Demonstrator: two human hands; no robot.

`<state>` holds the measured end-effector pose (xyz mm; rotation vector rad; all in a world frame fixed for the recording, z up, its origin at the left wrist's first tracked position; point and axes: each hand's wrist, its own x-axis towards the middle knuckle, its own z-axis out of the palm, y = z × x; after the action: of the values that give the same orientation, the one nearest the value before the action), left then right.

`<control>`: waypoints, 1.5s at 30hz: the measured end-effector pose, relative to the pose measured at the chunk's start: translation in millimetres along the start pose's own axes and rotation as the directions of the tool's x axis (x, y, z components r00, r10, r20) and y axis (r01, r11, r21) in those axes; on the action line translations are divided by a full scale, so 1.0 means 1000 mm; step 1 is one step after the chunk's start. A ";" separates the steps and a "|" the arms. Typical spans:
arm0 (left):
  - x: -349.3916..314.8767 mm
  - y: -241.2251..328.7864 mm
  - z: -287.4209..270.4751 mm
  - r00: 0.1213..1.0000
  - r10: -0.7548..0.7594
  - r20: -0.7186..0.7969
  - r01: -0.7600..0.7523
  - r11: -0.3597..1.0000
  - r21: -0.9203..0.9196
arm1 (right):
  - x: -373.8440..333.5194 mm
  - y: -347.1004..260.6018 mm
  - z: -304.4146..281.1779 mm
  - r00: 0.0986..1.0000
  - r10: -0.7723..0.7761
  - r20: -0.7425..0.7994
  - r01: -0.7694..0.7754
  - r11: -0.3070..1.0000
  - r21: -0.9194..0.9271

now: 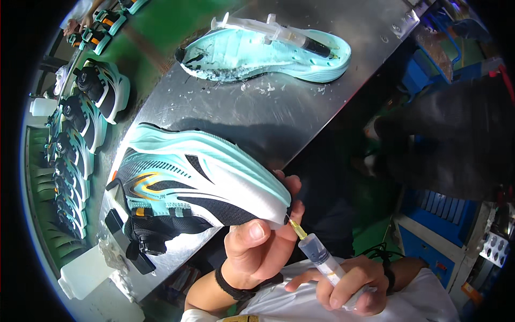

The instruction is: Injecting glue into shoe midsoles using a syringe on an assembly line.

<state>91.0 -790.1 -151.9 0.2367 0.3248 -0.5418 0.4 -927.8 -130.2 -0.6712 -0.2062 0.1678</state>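
Observation:
On its side lies a sports shoe point(214, 185) in mint, white and black, with orange details and its sole turned up and away. My left hand point(260, 244) is closed on the shoe's near right end, thumb on the upper and fingers behind the sole. Between the fingers of my right hand point(351, 284) is a syringe point(322, 257) with a yellow-based needle. The needle tip meets the shoe's edge beside my left fingers; whether it goes in cannot be made out. Farther off, a second syringe point(279, 33) with dark contents lies across a loose mint sole point(241, 61).
Under all this is a scuffed metal table point(225, 110). Several similar shoes point(86, 118) stand in a row at the left. A white plastic bottle point(83, 276) lies near the lower left edge. Another person's hand point(86, 21) shows at the far left, and a dark-clothed person point(440, 139) stands right.

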 end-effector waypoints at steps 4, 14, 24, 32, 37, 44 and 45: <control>0.005 -0.001 0.005 1.000 0.011 -0.008 -0.011 1.000 -0.007 | 0.008 0.004 -0.007 0.999 -0.002 0.042 0.007 0.994 -0.109; 0.008 0.000 0.018 0.993 -0.044 -0.106 0.037 0.997 -0.070 | 0.022 0.009 -0.009 0.961 -0.248 0.125 0.274 0.771 -0.574; 0.009 -0.001 0.018 0.992 -0.015 -0.128 0.011 0.999 -0.039 | 0.023 0.006 -0.008 0.960 -0.240 0.145 0.279 0.770 -0.574; 0.010 -0.001 0.021 0.988 -0.033 -0.149 0.026 0.998 -0.050 | 0.024 0.005 -0.009 0.957 -0.249 0.147 0.287 0.748 -0.599; 0.008 0.000 0.028 0.987 -0.018 -0.158 0.023 0.999 0.027 | 0.013 0.014 -0.015 0.984 -0.128 0.120 0.175 0.776 -0.607; 0.006 0.000 0.042 0.966 0.045 -0.255 -0.008 0.990 0.144 | 0.024 0.032 -0.021 0.935 -0.243 0.260 0.354 0.564 -0.746; 0.006 0.000 0.043 0.964 0.045 -0.263 -0.004 0.988 0.154 | 0.024 0.032 -0.021 0.927 -0.252 0.276 0.372 0.541 -0.754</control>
<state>105.9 -806.0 -114.3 0.4636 0.5415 -0.5109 26.2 -910.2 -163.7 -1.5254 -0.5527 -0.2642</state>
